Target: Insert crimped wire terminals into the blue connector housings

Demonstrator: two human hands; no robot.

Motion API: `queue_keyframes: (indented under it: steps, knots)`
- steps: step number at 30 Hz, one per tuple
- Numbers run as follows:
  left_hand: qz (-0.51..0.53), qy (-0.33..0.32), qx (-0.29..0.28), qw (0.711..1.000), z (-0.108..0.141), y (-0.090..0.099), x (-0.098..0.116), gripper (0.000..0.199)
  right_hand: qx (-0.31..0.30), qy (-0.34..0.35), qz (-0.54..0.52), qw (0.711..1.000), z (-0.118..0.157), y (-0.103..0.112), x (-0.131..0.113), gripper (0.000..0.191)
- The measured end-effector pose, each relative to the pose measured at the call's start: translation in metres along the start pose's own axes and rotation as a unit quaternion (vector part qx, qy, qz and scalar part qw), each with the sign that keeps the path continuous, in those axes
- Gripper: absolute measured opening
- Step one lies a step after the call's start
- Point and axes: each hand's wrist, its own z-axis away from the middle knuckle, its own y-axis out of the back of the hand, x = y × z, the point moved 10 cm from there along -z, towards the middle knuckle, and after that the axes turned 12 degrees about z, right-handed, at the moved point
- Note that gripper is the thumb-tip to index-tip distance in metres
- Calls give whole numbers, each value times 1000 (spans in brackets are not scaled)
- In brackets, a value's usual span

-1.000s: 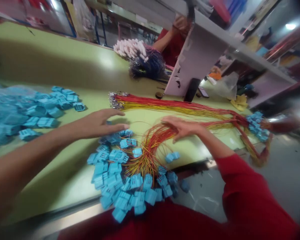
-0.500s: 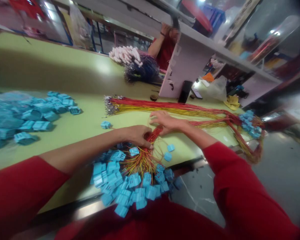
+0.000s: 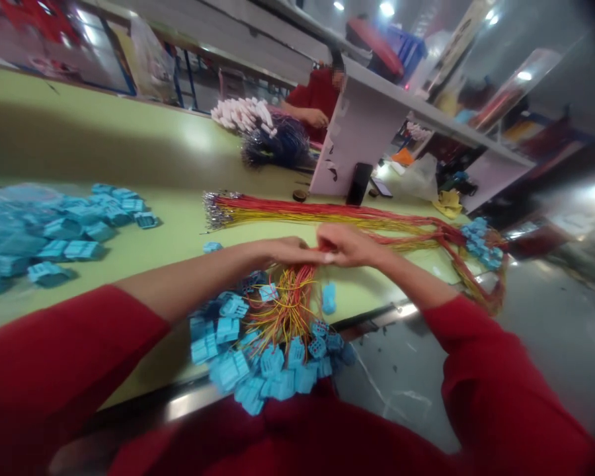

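Observation:
A bundle of red and yellow wires (image 3: pixel 290 297) fans out toward me at the table edge, its ends fitted with many light-blue connectors (image 3: pixel 272 360). My left hand (image 3: pixel 292 251) is closed around the neck of this bundle. Right beside it, my right hand (image 3: pixel 344 244) is closed on the same wires, its fingers touching the left hand. Parts of the fingers and the gripped wires are hidden. Behind my hands lies a long bundle of red and yellow wires (image 3: pixel 302 210) with metal terminals (image 3: pixel 221 208) at its left end.
A heap of blue connectors (image 3: pixel 64 228), partly in clear plastic, covers the table's left. A phone (image 3: pixel 359 184) leans on a white partition (image 3: pixel 361 125); a tape roll (image 3: pixel 299 196) is near. A person (image 3: pixel 317 99) in red sits across, near dark wires with white connectors (image 3: pixel 242 116).
My right hand has closed and come against my left hand on the wire neck. The fanned connectors have shifted slightly. The person across has lowered a hand.

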Motion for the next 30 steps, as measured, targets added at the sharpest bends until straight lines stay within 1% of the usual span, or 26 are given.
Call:
queue_keyframes:
  steps: [1,2,3,4,6,8,10,11,13,14,15,16,17,18,20,22,23,27,29,30]
  knots:
    - [78,27,-39,996,-3,-16,0,35,9,-3,3,1000,2,9,-1,14]
    - [154,59,-68,984,-3,-30,1,28,19,-7,7,1000,5,18,-1,14]
    - [210,82,-82,971,-2,-41,3,23,33,-14,12,999,8,27,-1,14]
    - [240,80,-85,964,0,-47,10,19,48,-20,18,998,12,36,-1,13]
    - [260,53,-82,961,6,-49,27,14,85,-34,32,995,22,53,0,13]
    - [256,36,-81,963,15,-42,45,12,130,-47,35,990,34,72,2,15]
    - [199,24,-66,977,24,-29,64,10,182,-46,22,982,45,93,3,19]
    - [145,16,-51,988,27,-21,75,9,207,-39,17,978,49,104,1,24]
    - [1,-18,-20,1000,32,-9,101,7,241,-19,25,970,53,123,-5,45]
    - [-74,-44,-8,996,33,-6,116,7,246,-11,39,968,52,130,-10,58]
    - [-145,-69,0,987,35,-6,129,9,238,-6,54,970,48,132,-15,68]
    - [-207,-92,7,974,37,-8,140,13,218,-4,67,974,42,131,-19,72]
    - [-257,-108,13,960,38,-11,147,18,187,-7,75,979,36,126,-22,68]
    - [-299,-114,22,947,40,-12,150,22,148,-15,76,986,29,117,-23,59]
    - [-364,-111,44,924,44,-10,145,28,70,-48,53,995,18,95,-22,34]
    - [-407,-95,67,906,50,-2,129,29,24,-86,20,996,14,76,-19,16]
    - [-426,-84,75,898,53,3,119,27,12,-102,6,995,14,69,-18,13]
    - [-489,-64,73,867,66,18,78,15,-17,-127,-29,991,17,49,-19,25]
    - [-503,-61,69,859,69,21,68,17,-28,-129,-44,990,16,42,-18,23]
    - [-504,-67,73,858,68,21,67,17,-28,-127,-52,990,15,41,-18,22]
